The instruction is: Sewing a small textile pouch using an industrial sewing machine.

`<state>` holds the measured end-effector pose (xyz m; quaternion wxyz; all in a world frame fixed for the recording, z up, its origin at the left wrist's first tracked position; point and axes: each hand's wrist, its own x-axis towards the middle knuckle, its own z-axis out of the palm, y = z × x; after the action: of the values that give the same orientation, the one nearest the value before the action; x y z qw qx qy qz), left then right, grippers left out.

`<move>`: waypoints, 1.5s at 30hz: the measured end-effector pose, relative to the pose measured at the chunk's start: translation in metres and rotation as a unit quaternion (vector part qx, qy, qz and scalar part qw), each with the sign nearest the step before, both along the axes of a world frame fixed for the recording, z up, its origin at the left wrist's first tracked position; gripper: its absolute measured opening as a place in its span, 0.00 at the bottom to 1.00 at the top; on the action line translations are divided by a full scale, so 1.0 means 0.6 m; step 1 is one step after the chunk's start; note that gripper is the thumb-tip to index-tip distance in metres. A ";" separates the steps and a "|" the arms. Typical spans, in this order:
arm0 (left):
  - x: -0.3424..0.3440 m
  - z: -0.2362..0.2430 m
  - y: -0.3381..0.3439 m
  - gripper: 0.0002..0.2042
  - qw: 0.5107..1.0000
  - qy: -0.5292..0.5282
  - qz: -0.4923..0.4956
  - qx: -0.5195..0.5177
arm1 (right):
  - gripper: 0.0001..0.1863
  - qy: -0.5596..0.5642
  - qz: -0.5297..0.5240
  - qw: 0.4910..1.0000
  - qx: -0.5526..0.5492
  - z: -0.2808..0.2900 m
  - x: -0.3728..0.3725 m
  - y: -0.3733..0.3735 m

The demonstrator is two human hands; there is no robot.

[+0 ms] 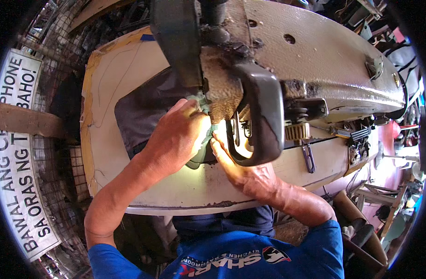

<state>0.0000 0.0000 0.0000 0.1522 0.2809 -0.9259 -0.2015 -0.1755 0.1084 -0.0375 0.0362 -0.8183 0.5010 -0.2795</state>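
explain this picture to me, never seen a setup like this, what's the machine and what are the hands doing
There is no robot here, just a person working bare-handed. The one picture comes from a wide camera on their head, looking down, so straight edges bend. The big brownish body is a sewing machine, seen from above, on a pale table. A dark cloth lies on the table, and a green piece shows between the hands. The left hand is curled over the cloth; the right hand has fingers at the green piece, in bright light. The machine hides part of both, so how firm the grip is, I cannot tell.
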 end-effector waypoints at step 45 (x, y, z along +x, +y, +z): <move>0.002 0.003 -0.003 0.09 0.993 -0.058 0.104 0.020 | 0.12 -0.143 -0.006 0.987 -0.075 -0.064 -0.011 -0.059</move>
<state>0.0014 -0.0020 0.0017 0.1124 0.3894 -0.8950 -0.1863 -0.1819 0.0728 -0.0760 0.0442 -0.7671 0.4732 -0.4309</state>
